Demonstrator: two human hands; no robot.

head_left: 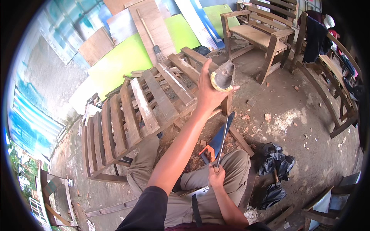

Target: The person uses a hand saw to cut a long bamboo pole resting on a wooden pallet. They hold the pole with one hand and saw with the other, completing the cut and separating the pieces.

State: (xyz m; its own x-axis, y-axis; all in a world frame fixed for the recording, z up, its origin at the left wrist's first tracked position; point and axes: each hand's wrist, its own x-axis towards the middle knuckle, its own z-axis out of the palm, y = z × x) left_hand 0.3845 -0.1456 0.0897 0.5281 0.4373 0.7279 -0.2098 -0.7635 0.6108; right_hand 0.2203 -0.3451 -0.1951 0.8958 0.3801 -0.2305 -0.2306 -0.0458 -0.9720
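Note:
My left hand (pixel 208 92) is raised over the floor, fingers wrapped around a cut-open container (pixel 222 79) with a pale yellow rim and a grey inside. What it contains, if anything, I cannot make out. Low over my lap, my right hand (pixel 216 178) is closed on the lower end of a long, thin, metal-looking tool (pixel 223 144). Its tip points up and away from me; its exact kind does not show. Just left of the tool is a handsaw (pixel 220 139) with a blue blade and orange handle. A slatted wooden frame (pixel 148 98) stands at the left, beside my legs.
Wood chips and scraps (pixel 246 117) litter the floor. Black plastic bags (pixel 275 163) lie at the right. A wooden armchair (pixel 260 34) stands at the back, another wooden frame (pixel 327 100) at the far right. A broom (pixel 157 50) leans against boards (pixel 127 61).

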